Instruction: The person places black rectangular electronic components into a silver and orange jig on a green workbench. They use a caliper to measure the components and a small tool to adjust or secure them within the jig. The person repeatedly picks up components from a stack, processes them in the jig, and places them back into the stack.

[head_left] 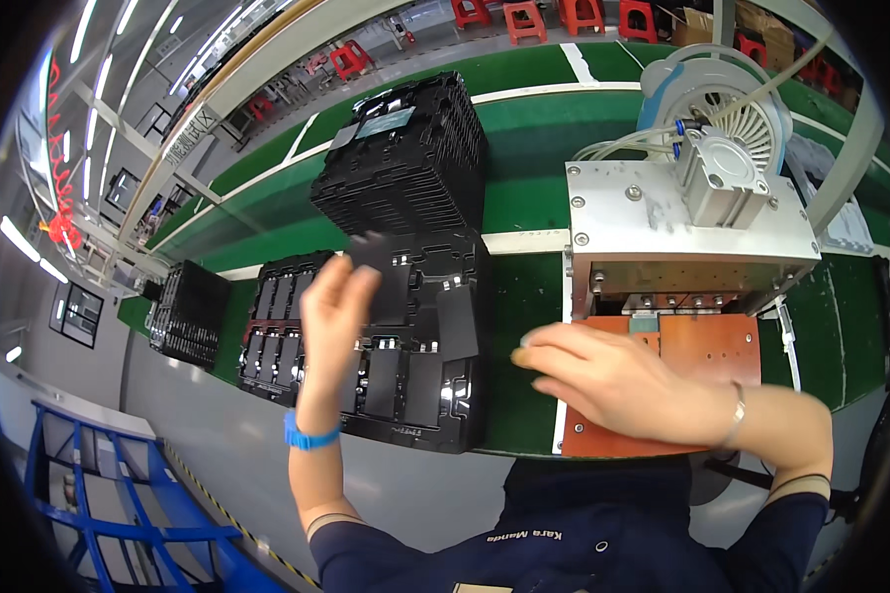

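Black flat part (369,249) pinched at its lower edge by left hand (331,306), raised above the open black tray (435,395). Light hold (fingertips only): could slip into the slots below. Right hand (613,381), empty and loosely curled, rests by the orange press plate (712,346).

Left hand (331,301) raised, pinching a dark flat part (374,252) above the black tray (420,395) at the green bench's (529,287) near edge. Right hand (613,381) reaches left, over the press's orange plate (712,346).
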{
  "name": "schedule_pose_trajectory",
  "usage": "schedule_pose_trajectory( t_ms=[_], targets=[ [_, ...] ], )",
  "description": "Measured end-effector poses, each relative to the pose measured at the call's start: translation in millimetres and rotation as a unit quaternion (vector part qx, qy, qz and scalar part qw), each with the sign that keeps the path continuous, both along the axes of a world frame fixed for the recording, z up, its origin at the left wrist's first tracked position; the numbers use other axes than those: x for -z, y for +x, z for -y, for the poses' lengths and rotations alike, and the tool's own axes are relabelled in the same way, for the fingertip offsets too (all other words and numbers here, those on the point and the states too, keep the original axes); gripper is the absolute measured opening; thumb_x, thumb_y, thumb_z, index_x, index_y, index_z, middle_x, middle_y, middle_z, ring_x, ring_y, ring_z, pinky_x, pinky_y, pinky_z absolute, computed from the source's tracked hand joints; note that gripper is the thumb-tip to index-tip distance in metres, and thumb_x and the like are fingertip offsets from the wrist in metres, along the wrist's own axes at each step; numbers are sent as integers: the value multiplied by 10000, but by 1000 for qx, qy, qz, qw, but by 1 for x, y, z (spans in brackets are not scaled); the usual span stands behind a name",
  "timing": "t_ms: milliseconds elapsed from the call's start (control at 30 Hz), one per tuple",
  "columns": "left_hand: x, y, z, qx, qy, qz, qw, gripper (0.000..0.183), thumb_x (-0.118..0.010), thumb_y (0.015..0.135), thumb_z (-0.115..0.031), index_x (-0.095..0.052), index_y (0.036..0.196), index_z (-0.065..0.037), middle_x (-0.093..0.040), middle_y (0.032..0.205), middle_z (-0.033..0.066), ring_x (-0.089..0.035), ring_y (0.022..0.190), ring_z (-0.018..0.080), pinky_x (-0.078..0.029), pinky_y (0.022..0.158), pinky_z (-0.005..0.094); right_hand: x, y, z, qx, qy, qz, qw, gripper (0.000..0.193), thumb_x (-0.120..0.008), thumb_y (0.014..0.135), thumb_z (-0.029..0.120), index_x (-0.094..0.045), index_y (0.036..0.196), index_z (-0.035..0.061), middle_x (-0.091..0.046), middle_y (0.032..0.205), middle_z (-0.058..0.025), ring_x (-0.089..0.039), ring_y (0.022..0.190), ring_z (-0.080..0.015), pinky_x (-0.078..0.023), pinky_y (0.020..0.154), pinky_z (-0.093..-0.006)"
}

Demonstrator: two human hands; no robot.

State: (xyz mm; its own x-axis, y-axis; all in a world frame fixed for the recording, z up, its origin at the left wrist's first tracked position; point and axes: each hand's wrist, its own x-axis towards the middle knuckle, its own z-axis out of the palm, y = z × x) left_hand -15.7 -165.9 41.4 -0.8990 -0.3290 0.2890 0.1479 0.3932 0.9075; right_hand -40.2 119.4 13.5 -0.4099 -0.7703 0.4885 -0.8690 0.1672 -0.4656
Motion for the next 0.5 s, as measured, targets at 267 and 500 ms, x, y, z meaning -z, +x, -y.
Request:
schedule_pose_trajectory(
  t_ms=[267,500],
  targets=[
    [62,-22,107,-102,-363,111,920,319,-761,792,-185,-688,1054,-18,-603,770,65,-578,653,180,-480,666,312,54,-56,97,0,110,-255,961,292,-551,859,114,-578,1145,64,-567,1161,-71,-511,1179,-212,-437,955,-355],
    [63,-8,94,-45,-476,52,877,395,-650,885,-176,-609,1274,-123,-420,1416,205,-386,1274,396,-341,1079,458,53,-51,108,-22,148,-335,930,217,-571,848,153,-611,1039,57,-608,1026,-52,-554,1102,-189,-436,951,-355]
  ],
)
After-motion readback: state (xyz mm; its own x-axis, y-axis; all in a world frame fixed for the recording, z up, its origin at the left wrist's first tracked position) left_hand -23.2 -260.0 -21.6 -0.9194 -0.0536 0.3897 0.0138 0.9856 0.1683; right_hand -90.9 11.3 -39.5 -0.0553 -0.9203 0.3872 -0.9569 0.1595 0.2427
